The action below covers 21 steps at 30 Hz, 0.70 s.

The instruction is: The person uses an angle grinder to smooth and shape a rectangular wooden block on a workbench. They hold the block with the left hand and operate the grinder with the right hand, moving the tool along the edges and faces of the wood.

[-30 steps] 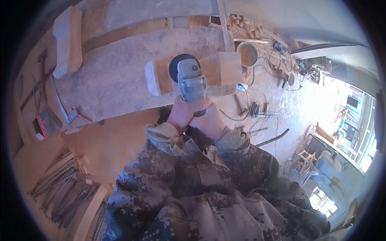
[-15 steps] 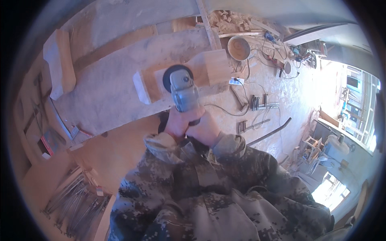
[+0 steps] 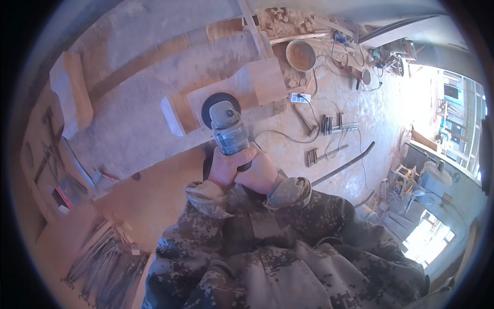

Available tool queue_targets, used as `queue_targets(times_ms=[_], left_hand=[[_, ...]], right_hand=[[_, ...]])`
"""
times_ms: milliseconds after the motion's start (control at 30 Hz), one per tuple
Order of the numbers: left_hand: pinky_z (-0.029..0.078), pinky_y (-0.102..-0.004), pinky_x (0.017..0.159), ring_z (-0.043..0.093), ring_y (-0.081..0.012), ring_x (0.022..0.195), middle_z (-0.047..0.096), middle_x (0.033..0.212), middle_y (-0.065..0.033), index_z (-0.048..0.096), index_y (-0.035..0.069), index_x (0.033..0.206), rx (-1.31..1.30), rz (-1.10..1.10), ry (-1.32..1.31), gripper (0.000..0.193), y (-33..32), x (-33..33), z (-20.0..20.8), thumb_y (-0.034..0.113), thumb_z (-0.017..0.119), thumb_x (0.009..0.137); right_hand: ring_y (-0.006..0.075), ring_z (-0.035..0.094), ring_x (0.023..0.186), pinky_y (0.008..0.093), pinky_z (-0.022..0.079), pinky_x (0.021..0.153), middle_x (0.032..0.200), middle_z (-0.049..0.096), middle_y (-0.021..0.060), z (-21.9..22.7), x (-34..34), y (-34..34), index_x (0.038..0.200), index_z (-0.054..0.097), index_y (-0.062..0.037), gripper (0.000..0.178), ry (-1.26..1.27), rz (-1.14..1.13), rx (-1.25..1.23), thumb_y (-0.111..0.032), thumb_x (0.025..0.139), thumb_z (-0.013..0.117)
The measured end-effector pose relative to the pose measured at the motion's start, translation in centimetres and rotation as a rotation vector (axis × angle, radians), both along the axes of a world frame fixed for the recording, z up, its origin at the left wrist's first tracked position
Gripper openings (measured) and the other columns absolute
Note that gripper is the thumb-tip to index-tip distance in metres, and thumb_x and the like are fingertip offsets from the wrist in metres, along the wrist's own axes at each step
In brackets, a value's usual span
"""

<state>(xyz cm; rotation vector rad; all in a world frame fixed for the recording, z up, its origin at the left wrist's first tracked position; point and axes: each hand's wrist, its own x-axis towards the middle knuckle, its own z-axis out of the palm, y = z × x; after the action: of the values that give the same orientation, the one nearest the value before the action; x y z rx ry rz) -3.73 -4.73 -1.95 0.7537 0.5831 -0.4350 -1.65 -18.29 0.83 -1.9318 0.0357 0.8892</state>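
Both my hands are wrapped round the body of a grey angle grinder (image 3: 232, 138), held out in front of me. My left hand (image 3: 222, 168) closes on its left side, and my right hand (image 3: 260, 174) grips from the right with the thumb across the top. A round black disc (image 3: 208, 109) at the grinder's head lies over a shaped wooden block (image 3: 242, 85). This pale block rests on the workbench (image 3: 128, 123), its stepped right end wider than the middle. Whether the disc touches the wood is hard to tell, since the grinder head covers that spot.
A similar shaped block (image 3: 72, 92) stands at the bench's left. Beyond the right end are a round pan (image 3: 300, 55), a power strip (image 3: 300, 98) and a trailing cord. Clamps (image 3: 337, 125) and a long bar (image 3: 347, 165) lie on the floor at right; metal rods (image 3: 105, 268) lie lower left.
The grinder and both hands have come slightly nearer to me, with the disc now further over the block's near edge. The whole view has also shifted a little.
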Motion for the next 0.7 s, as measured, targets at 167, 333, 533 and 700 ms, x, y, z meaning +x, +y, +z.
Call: queue_targets(times_ms=[167,333,533,700], left_hand=[[0.057,-0.0354,0.078,0.071,-0.0170,0.083,0.075,0.098,-0.0066,0.074,0.002,0.106,-0.009,0.054,-0.008,0.023,0.4,0.3,1.2,0.008,0.082,0.085],[0.057,-0.0337,0.077,0.071,-0.0154,0.083,0.075,0.095,-0.0049,0.076,0.003,0.102,-0.025,0.038,-0.011,0.023,-1.6,0.1,0.4,0.013,0.085,0.084],[0.057,-0.0334,0.077,0.070,-0.0148,0.083,0.075,0.095,-0.0045,0.075,0.003,0.103,-0.038,0.043,0.008,0.025,-1.5,-0.8,-0.4,0.015,0.086,0.084],[0.057,-0.0356,0.085,0.070,-0.0166,0.092,0.073,0.102,-0.0054,0.072,0.005,0.112,0.022,0.013,0.046,0.031,-1.5,-1.3,0.4,0.011,0.084,0.084]], right_hand=[[0.0403,0.070,0.111,0.0472,0.056,0.097,0.122,0.068,0.0205,1.0,0.2,0.6,0.127,0.059,-0.0036,0.064,-0.049,0.008,-0.003,-0.024,0.072,0.082],[0.0332,0.072,0.109,0.0433,0.057,0.093,0.114,0.071,0.0175,-0.7,-0.7,-1.8,0.125,0.060,-0.0021,0.064,0.054,-0.067,0.052,-0.024,0.071,0.084],[0.0209,0.070,0.102,0.0374,0.057,0.088,0.107,0.073,0.0114,-0.6,-1.3,-1.3,0.120,0.064,0.0003,0.056,0.012,-0.093,0.047,-0.015,0.071,0.086],[0.0164,0.069,0.105,0.0356,0.056,0.090,0.112,0.072,0.0100,0.0,-1.5,-1.9,0.125,0.062,0.0013,0.060,0.115,-0.050,0.084,-0.014,0.072,0.088]])
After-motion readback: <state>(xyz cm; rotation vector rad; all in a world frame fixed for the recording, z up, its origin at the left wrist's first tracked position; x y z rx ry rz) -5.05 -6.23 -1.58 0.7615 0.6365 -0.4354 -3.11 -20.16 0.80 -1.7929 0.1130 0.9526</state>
